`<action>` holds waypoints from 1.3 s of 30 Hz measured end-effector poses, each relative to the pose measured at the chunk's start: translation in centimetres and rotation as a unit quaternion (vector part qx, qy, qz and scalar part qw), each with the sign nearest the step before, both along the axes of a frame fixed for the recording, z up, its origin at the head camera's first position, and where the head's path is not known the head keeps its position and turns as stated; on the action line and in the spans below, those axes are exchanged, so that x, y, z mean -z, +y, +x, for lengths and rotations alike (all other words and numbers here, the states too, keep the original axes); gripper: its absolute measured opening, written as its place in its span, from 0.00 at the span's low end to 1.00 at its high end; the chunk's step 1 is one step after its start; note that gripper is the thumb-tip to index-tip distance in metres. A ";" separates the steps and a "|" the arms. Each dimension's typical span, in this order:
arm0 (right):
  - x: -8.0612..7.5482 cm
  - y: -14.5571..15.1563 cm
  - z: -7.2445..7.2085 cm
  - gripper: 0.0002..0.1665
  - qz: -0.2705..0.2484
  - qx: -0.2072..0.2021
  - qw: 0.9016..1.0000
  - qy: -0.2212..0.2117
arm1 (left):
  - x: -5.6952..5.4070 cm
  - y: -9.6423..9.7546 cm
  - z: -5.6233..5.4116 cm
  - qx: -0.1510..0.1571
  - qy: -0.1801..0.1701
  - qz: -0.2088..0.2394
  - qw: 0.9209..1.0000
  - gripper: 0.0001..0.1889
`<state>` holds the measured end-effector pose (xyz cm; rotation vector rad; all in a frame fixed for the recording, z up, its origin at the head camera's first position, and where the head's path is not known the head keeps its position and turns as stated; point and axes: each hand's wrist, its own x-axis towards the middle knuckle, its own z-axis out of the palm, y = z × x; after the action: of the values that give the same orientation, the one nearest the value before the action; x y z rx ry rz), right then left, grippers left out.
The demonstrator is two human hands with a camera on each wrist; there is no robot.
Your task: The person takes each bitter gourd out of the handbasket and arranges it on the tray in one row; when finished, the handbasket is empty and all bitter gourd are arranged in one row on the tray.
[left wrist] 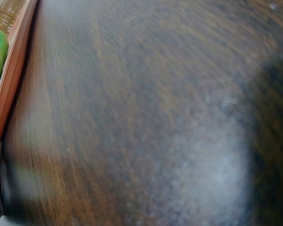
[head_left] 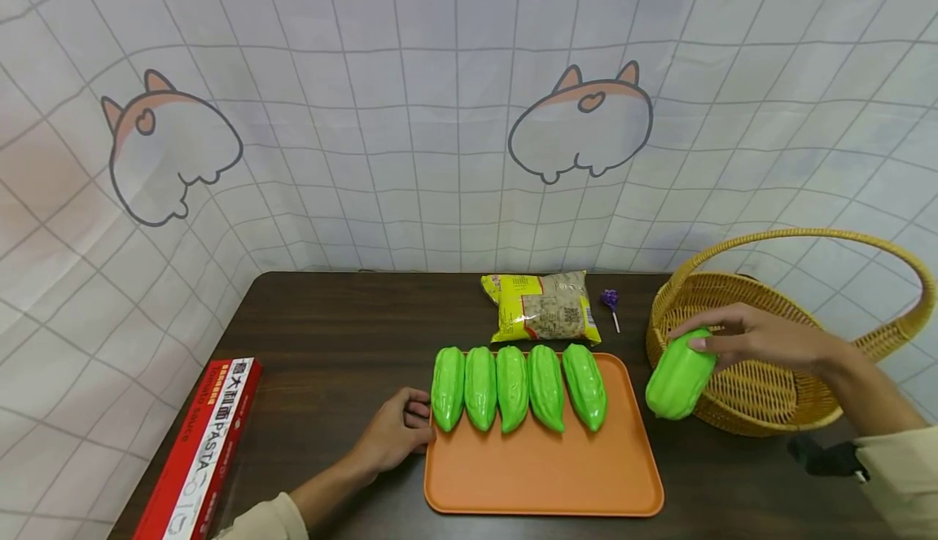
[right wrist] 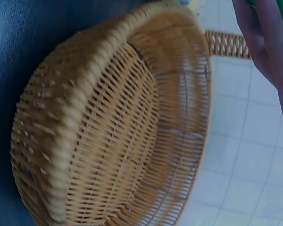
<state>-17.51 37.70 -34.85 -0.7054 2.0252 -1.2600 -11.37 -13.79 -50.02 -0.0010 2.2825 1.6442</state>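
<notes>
Over the left rim of a wicker basket [head_left: 762,389], my right hand [head_left: 755,336] grips a green ridged gourd [head_left: 680,377], thumb on the near side. In the right wrist view only part of that hand and a sliver of green show at the top right corner. On the left, my left hand [head_left: 399,434] holds the left edge of an orange tray [head_left: 542,475], its fingers bent at the rim. Several slimmer green gourds with pointed ends, such as the middle one [head_left: 512,389], lie side by side along the tray's far half.
A yellow snack bag [head_left: 545,308] lies behind the tray, with a purple-wrapped lollipop [head_left: 611,300] beside it. At the left table edge is a red and white pasta box [head_left: 201,450]. The basket's tall handle [head_left: 806,233] arches above it. A white grid-patterned curtain [head_left: 440,157] hangs behind the table.
</notes>
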 end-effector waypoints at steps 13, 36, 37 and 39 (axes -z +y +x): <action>1.9 -2.1 0.7 0.23 -0.002 0.019 0.999 0.038 | 0.0 0.0 0.0 0.001 -0.003 0.002 1.000 0.30; 4.7 -5.0 2.3 0.28 0.016 0.032 0.999 0.040 | 0.0 0.1 0.1 -0.003 -0.002 0.006 1.000 0.29; 4.9 -5.0 2.3 0.27 0.005 0.028 0.999 0.039 | 0.0 0.1 0.0 -0.002 -0.002 0.006 1.000 0.29; 5.2 -5.2 2.4 0.27 -0.008 0.024 0.999 0.039 | 0.1 0.1 0.0 -0.002 -0.003 0.005 1.000 0.29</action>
<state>-15.12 32.53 -40.00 -0.7274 2.1080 -1.2966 -11.36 -13.73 -50.09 -0.0067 2.2714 1.6556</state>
